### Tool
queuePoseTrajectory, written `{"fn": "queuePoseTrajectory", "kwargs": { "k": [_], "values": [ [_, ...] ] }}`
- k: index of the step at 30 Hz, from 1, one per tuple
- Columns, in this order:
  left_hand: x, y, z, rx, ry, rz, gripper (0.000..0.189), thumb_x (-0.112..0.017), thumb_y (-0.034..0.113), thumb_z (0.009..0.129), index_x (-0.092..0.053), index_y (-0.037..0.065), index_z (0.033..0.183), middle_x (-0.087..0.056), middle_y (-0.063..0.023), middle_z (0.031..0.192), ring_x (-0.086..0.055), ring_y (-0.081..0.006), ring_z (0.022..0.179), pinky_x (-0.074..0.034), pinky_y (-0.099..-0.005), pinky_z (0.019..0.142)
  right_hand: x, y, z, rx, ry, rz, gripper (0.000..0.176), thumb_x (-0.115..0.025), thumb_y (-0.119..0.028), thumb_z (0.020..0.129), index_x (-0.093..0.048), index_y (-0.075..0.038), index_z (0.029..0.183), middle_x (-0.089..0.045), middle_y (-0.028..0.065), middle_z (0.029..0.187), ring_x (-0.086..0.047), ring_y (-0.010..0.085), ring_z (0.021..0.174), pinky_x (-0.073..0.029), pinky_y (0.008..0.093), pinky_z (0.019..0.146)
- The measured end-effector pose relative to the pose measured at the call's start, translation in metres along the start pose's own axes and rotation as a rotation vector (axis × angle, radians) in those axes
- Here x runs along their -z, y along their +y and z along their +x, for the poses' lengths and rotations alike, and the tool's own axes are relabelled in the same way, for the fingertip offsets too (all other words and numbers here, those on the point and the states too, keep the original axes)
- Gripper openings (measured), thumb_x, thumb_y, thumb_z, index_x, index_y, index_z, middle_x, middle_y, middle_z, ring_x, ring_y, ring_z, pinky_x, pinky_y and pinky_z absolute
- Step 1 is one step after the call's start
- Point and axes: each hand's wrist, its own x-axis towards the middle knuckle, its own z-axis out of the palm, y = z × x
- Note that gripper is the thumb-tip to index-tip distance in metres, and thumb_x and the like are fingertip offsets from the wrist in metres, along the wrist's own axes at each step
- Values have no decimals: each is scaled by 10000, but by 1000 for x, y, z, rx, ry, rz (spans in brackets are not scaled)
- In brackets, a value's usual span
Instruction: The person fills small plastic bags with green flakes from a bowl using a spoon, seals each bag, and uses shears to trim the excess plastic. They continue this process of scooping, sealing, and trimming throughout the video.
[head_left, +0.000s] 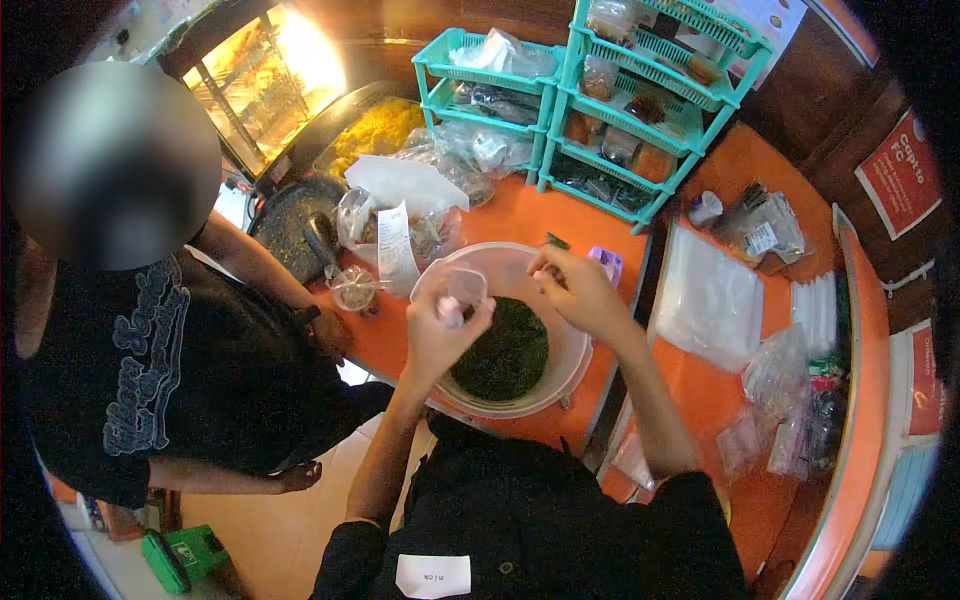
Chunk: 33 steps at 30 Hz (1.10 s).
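Head view, the only one I have: my operator's left hand (pixel 435 335) sits at the centre of the frame, closed around a small clear bag (pixel 458 287) that it holds upright over the left edge of a big translucent tub (pixel 572 352). The right hand (pixel 582 295) hovers over the tub's upper right rim, fingers (pixel 545 265) bunched together and pointing towards the bag; I cannot tell whether they pinch anything. Inside the tub lies a dark green heap of leaves (pixel 505 350), below and between both hands. The tub stands on an orange counter (pixel 520 215) at the middle of the frame, with a small purple object (pixel 607 263) just beside its upper right rim. Right of centre a stack of clear plastic sheets (pixel 705 300) lies flat on the counter. Along the top of the frame stand teal racks (pixel 640 110) stuffed with packets. At the upper left I see a tray of yellow food (pixel 375 130) and a dark round pan (pixel 285 225). A second person in a black shirt (pixel 180 360) fills the left side of the frame, one forearm (pixel 260 265) stretched towards the counter near the tub.
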Motion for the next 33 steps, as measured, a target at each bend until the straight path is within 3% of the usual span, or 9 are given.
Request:
{"fn": "queuePoseTrajectory", "kwargs": {
  "k": [1,3,6,10,14,20,23,30,33],
  "values": [
    [-2,-7,1,139,7,-127,416,-825,104,818,-623,20,1172,-713,-88,971,-704,-145,850,-556,-283,729,1,10,9,132,-84,-100,115,-586,-59,882,-660,-7,954,-687,117,782,-673,223,690,-535,358,652],
    [-2,-16,4,417,20,-380,378,-805,95,854,-622,2,1171,-707,-64,964,-681,-113,852,-548,-261,715,-16,28,22,41,-473,-190,165,-616,-64,798,-696,-16,934,-701,151,814,-684,305,724,-537,397,666],
    [0,-20,8,498,24,-365,354,-771,89,898,-617,-10,1200,-702,-71,986,-664,-97,850,-541,-237,731,-81,60,36,-79,-907,-465,174,-654,-93,771,-736,-49,918,-725,167,854,-708,334,773,-553,432,671],
    [2,-26,9,496,136,-480,336,-741,68,918,-606,-31,1209,-705,-78,986,-665,-88,832,-544,-234,745,-142,91,30,234,-1130,-764,211,-761,-201,711,-701,-71,867,-702,173,847,-715,383,809,-584,476,669],
    [4,-17,11,569,102,-531,357,-731,115,938,-607,-24,1243,-684,-36,1011,-619,-81,870,-510,-224,783,-170,120,16,350,-1070,-811,390,-802,-228,656,-703,-112,1015,-699,167,1035,-720,370,926,-594,474,722],
    [3,-19,14,582,120,-603,359,-730,43,927,-570,-46,1235,-703,-90,1011,-672,-98,825,-555,-233,741,-166,123,17,337,-1168,-891,398,-813,-249,634,-717,-132,1003,-713,144,983,-725,364,910,-594,485,728],
    [4,-23,15,585,134,-650,357,-734,49,926,-567,-43,1228,-698,-92,1022,-665,-101,829,-556,-237,736,-137,86,30,236,-1175,-924,331,-782,-253,708,-720,-129,1009,-717,140,932,-725,366,891,-592,497,726],
    [2,-27,14,657,103,-723,331,-739,52,921,-584,-37,1199,-689,-102,1076,-675,-126,914,-566,-266,795,-148,113,41,462,-694,-1055,189,-673,-200,830,-704,-99,986,-707,138,866,-728,336,836,-584,470,700],
    [-3,-40,11,573,118,-607,310,-745,45,912,-595,-29,1172,-691,-104,1074,-679,-131,916,-568,-271,789,-174,155,30,567,-776,-844,137,-664,-188,823,-715,-84,896,-711,133,824,-727,324,803,-585,466,679]
  ]
}}
